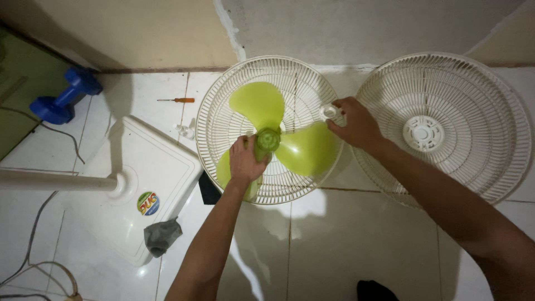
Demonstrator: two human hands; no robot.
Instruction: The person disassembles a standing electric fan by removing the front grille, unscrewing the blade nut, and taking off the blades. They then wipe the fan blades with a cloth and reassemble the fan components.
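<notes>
Fingers of the left hand [245, 160] gripped the green fan blade's [304, 149] hub; the right hand [356, 124] pinched a small white cap [330, 112]. Steadying the hub firmly seemed wise.

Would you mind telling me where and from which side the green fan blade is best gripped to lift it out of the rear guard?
Probably by its central hub, from above. The green fan blade lies flat inside the rear guard, so the rim blocks a sideways approach, and the three vanes are thin and curved. The left hand already rests at the hub; the right hand holds a small white cap.
</notes>
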